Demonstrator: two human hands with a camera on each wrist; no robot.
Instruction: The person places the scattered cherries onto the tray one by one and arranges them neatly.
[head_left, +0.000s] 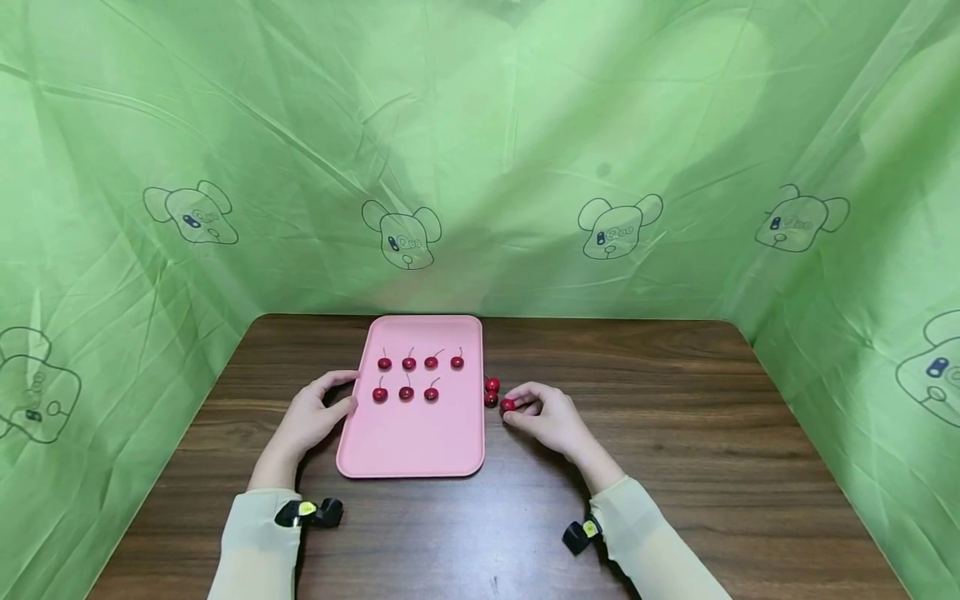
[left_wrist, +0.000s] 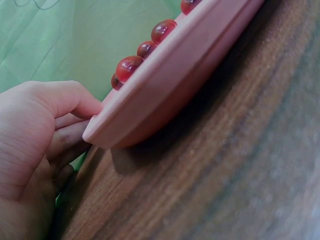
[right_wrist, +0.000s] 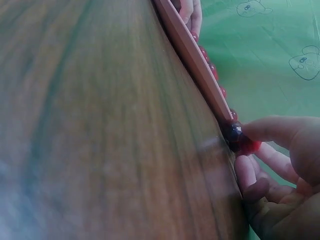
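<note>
A pink tray [head_left: 408,442] lies on the table, bearing red cherries with stems in two rows. The far row has several, among them a cherry [head_left: 457,362] at its right end; the nearer row has three, ending at a cherry [head_left: 431,394]. My left hand [head_left: 313,417] pinches the tray's left rim, as the left wrist view also shows at the rim [left_wrist: 95,127]. Off the tray's right side, my right hand [head_left: 549,418] holds a cherry [head_left: 507,405] between thumb and fingers. Just left of it, two cherries [head_left: 491,392] sit on the wood close to the tray.
The brown wooden table [head_left: 675,450] extends to both sides of the tray. Green cloth [head_left: 480,150] printed with bear heads hangs behind it and at its sides. Each sleeve carries a black wrist camera, such as the camera [head_left: 327,512] on the left.
</note>
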